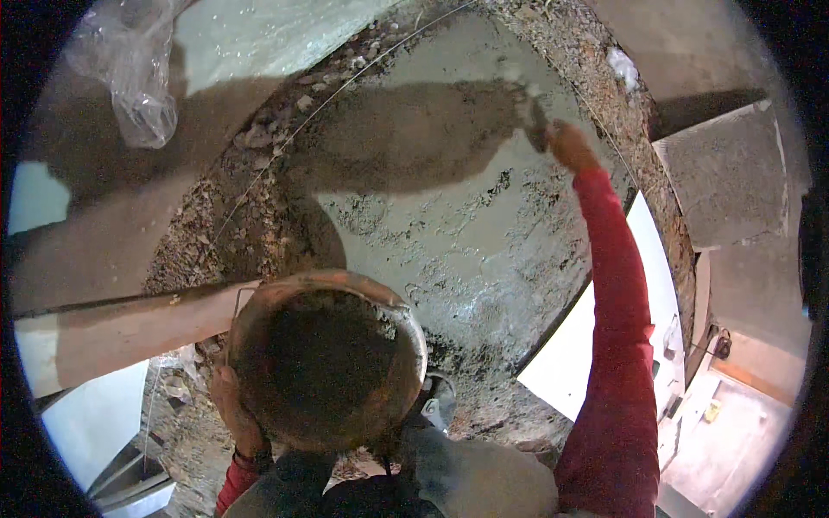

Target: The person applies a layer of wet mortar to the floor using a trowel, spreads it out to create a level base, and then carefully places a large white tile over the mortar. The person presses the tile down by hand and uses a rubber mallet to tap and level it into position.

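Note:
A round bucket (413, 341) with a mud-stained rim and a dark inside stands in front of my knees. My left hand (233, 410) is closed on its left side. My right arm, in a red sleeve, reaches far forward. In my right hand (572, 148) is a trowel (537, 129), its dark blade partly blurred and held at the surface of the wet grey mortar (484, 229). That mortar is smooth toward the far end and lumpy nearer the bucket. The bucket's contents are too dark to make out.
A thin string (337, 89) runs along the left edge of the mortar bed, beside loose rubble (237, 186). Clear plastic (145, 104) lies at the far left. A board (129, 332) reaches to the bucket, a white panel (566, 358) lies under my right arm, and a grey slab (730, 177) sits at right.

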A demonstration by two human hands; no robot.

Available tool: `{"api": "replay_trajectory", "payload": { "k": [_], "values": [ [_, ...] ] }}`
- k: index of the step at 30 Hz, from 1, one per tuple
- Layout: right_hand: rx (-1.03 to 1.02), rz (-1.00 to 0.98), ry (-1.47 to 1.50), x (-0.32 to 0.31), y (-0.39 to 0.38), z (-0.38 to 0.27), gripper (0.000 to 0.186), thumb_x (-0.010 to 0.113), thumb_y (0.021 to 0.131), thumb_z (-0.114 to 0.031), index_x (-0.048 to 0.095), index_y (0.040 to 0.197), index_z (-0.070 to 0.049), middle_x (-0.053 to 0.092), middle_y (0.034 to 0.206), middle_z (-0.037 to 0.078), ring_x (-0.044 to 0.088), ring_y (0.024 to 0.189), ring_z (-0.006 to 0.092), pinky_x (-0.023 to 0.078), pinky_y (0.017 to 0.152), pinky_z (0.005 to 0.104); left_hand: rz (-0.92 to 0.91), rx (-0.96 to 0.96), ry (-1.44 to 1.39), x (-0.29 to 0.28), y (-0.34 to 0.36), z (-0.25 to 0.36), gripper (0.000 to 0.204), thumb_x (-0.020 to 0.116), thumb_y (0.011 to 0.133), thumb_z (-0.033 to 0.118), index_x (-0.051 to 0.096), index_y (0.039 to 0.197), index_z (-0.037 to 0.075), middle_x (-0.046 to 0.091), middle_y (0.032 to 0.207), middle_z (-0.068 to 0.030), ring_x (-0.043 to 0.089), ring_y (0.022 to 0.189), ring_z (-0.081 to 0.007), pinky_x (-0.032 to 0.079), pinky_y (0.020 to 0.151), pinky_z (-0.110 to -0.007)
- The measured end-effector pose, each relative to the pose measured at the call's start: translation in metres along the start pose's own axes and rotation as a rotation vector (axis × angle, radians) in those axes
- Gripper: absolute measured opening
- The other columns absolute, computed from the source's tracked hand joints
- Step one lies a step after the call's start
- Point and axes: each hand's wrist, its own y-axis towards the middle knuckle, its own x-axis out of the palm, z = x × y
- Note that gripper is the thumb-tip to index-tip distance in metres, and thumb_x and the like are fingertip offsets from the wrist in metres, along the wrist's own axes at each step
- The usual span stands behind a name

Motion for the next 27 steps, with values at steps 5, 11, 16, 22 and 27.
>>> {"api": "replay_trajectory", "payload": {
  "k": [5,11,16,22,27],
  "values": [
    [0.014,-0.149,0.198,0.005,0.009,0.025,0.033,0.043,0.094,-0.029,0.06,0.103,-0.002,0.063,0.077,0.021,0.063,0.067,0.0334,0.049,0.058,0.045,0.064,0.035,-0.072,0.007,-0.001,0.001,0.043,0.042,0.099,0.033,0.051,0.121,-0.003,0.057,0.114,-0.0095,0.051,0.097,-0.0175,0.042,0.086,-0.031],
    [-0.112,-0.142,0.285,0.025,0.023,-0.088,0.039,0.045,0.093,-0.036,0.06,0.092,0.0,0.062,0.069,0.016,0.062,0.056,0.0262,0.047,0.047,0.0426,-0.032,0.04,0.137,0.008,-0.003,0.015,0.043,0.042,0.1,0.03,0.054,0.121,-0.005,0.061,0.107,-0.0098,0.053,0.096,-0.0169,0.043,0.085,-0.029],
    [0.097,-0.122,0.517,-0.019,-0.013,-0.173,0.046,0.045,0.093,-0.044,0.061,0.082,-0.001,0.059,0.066,0.014,0.06,0.058,0.0278,0.047,0.057,0.0423,0.007,0.104,0.561,0.001,-0.01,0.014,0.041,0.043,0.1,0.026,0.053,0.126,-0.004,0.06,0.118,-0.0119,0.053,0.102,-0.0178,0.043,0.088,-0.032],
    [0.164,-0.389,0.489,-0.137,-0.123,-0.208,0.039,0.049,0.092,-0.035,0.061,0.093,0.002,0.061,0.087,0.018,0.058,0.086,0.0304,0.043,0.075,0.0386,-0.079,0.03,0.096,-0.01,-0.016,0.021,0.043,0.054,0.095,0.026,0.051,0.129,0.0,0.056,0.119,-0.0065,0.05,0.106,-0.0152,0.041,0.09,-0.033],
    [-0.517,-0.25,0.42,-0.244,-0.184,-0.247,0.009,0.059,0.084,-0.01,0.054,0.08,-0.003,0.057,0.076,0.012,0.053,0.049,0.0335,0.043,0.047,0.0437,-0.275,-0.118,0.083,-0.025,-0.036,0.033,0.036,0.071,0.084,0.023,0.059,0.11,0.002,0.057,0.095,-0.0034,0.052,0.09,-0.0127,0.043,0.08,-0.029]
  ]
}}
